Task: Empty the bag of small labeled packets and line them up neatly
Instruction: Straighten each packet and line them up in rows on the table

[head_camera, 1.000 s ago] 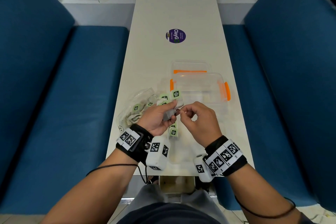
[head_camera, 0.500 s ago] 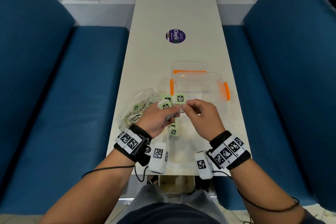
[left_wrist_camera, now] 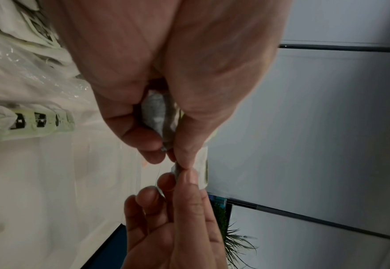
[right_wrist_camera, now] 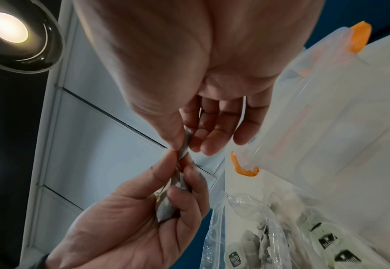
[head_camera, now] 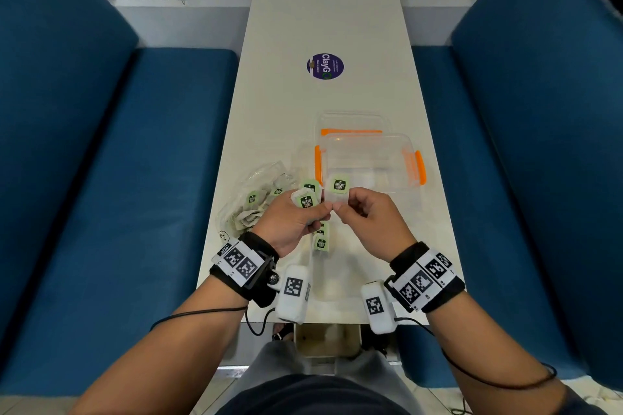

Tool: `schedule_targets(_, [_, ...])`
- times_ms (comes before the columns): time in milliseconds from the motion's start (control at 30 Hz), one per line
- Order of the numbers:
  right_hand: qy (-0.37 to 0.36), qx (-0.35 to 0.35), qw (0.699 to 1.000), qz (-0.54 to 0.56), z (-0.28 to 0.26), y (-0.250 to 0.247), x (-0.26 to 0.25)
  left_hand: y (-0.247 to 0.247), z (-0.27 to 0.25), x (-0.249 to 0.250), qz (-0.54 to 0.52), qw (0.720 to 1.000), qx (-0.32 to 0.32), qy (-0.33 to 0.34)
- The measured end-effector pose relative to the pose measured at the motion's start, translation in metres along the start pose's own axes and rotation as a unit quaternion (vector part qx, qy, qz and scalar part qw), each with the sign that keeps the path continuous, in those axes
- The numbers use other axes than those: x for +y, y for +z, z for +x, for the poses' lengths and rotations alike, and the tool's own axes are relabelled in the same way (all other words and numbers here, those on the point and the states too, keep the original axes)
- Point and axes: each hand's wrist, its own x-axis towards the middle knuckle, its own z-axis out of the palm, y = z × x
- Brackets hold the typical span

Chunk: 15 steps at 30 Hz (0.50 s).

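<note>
Centre of the head view, above the bench (head_camera: 337, 27) — left hand (head_camera: 290, 222) pinches one packet (head_camera: 306, 200), right hand (head_camera: 371, 216) pinches another (head_camera: 338, 186) just beside it, labels up — bag (head_camera: 256, 199) lies left, nearer the left hand.

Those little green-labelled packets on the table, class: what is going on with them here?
A person is working at a table. Both hands, left hand and right hand, pinch small packets between them. A few packets already lie on the table, while others remain in the clear plastic bag. The clear container holds none.
</note>
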Motion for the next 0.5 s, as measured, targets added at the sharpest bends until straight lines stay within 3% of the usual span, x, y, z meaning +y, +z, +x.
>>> schedule_targets(500, [0.018, 0.023, 0.998, 0.054, 0.003, 0.003, 0.014, -0.008, -0.001, -0.012, 0.047, 0.999, 0.009, -0.003])
